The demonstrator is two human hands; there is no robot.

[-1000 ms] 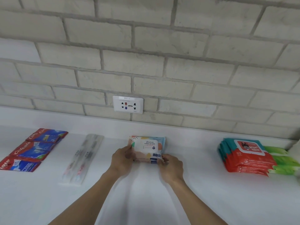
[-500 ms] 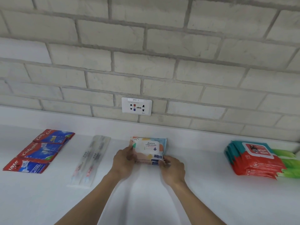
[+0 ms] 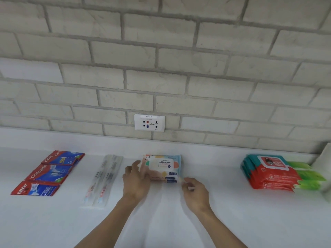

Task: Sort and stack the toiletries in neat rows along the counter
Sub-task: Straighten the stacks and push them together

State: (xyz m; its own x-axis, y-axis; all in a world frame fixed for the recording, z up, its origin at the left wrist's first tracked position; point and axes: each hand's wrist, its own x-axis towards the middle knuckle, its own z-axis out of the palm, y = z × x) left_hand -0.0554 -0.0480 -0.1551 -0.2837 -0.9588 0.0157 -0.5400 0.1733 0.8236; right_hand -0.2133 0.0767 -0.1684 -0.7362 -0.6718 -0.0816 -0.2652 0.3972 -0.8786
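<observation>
**A:** Head view: where is the pack?

**B:** The pastel soft-plastic wet-wipes pack [image 3: 162, 167] lies flat near the white surface's [image 3: 161, 221] back edge. Its label faces up and its long axis runs along that edge.

**A:** And the hands?

**B:** The left hand [image 3: 137, 181] lays fairly straight fingers against its left end. The right hand [image 3: 194, 191] curls at the near right corner, grip unclear. The pack is probably light, squashy and slippery, so hold both short ends.
</observation>
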